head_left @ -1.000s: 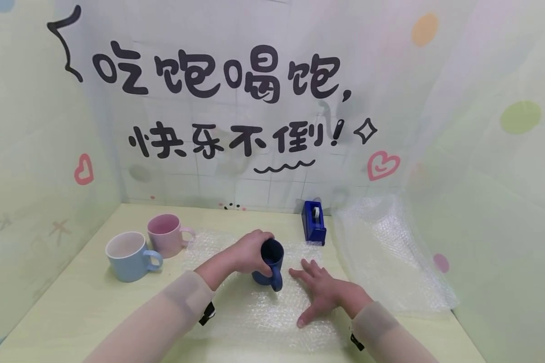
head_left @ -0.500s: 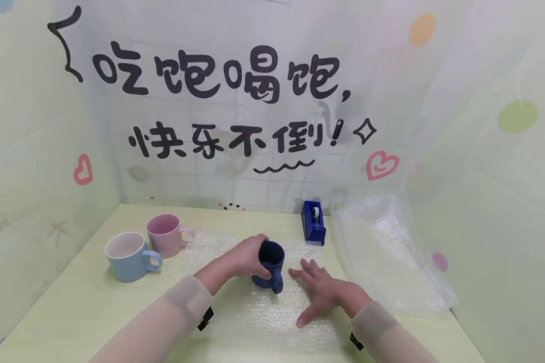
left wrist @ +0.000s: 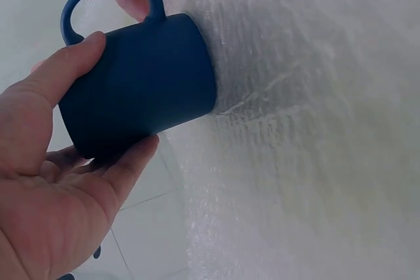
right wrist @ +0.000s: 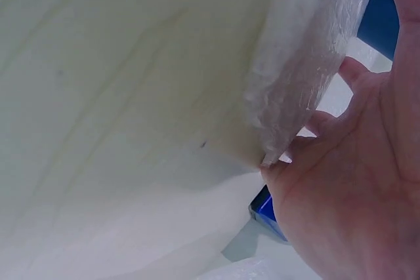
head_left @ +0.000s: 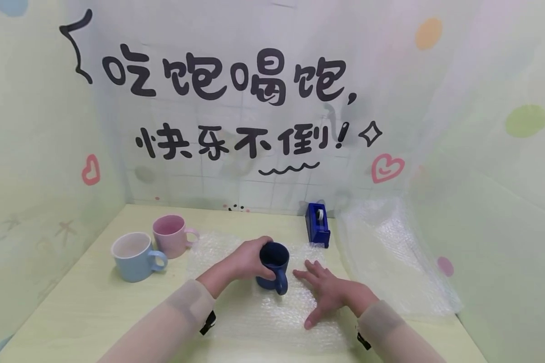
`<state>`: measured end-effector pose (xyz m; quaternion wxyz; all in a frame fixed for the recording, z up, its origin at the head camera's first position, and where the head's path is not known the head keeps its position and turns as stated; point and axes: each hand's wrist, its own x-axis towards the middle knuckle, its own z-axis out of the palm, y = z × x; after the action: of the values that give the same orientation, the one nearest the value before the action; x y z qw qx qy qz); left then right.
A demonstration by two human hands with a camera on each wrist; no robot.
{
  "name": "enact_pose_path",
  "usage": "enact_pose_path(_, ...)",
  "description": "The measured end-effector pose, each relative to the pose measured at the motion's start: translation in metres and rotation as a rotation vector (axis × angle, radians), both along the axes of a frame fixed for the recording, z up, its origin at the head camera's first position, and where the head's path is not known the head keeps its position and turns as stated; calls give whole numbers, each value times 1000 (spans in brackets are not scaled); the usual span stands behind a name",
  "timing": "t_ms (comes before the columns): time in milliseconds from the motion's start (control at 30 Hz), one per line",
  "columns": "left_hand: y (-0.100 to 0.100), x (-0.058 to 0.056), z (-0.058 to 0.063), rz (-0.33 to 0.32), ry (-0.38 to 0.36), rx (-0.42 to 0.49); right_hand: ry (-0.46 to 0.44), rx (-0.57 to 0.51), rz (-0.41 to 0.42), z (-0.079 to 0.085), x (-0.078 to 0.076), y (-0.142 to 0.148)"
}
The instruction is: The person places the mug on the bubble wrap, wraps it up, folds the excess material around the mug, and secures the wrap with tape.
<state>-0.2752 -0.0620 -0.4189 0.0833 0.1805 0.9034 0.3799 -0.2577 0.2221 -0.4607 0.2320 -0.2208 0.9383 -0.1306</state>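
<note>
My left hand (head_left: 251,259) grips a dark blue mug (left wrist: 141,83) round its body, thumb on the handle side and fingers on the opposite side. In the head view, the mug's mouth faces up and its handle points toward the near side. Beneath it lies a sheet of bubble wrap (head_left: 254,317); the mug's base is at the sheet, though firm contact cannot be told. My right hand (head_left: 329,292) rests on the sheet's right part with fingers spread. The right wrist view shows the sheet's edge (right wrist: 302,83) beside those fingers.
On the table's left stand a light blue mug (head_left: 133,264) and a pink mug (head_left: 171,242). A blue tape dispenser (head_left: 318,229) sits behind my right hand. More bubble wrap (head_left: 390,262) lies along the right wall. A printed backdrop (head_left: 236,186) closes off the back.
The dark blue mug has tilted slightly in my left hand, so more of its mouth shows. My right hand keeps its place on the bubble wrap. The head view has shifted a little.
</note>
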Motion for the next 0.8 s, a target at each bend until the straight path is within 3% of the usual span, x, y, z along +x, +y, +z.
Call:
enact_pose_path(167,0,0,-1,15,9,-6,15,-11,12,1,-3,1)
enact_pose_path(267,0,-1,-2,24,12,-10,50,-65,-28,6,-7,0)
enact_pose_path(333,-1,-1,-4,26,11,-7,107,-116,-107,11,-12,-2)
enact_pose_path(433,-2,-1,-4,36,10,-7,176,-182,-324,17,-19,-8)
enact_pose_path(567,-3,0,-4,44,17,-8,151,-224,-560,19,-28,-17)
enact_pose_path(800,-3,2,-5,49,0,-15,82,-413,-673,12,-35,-18)
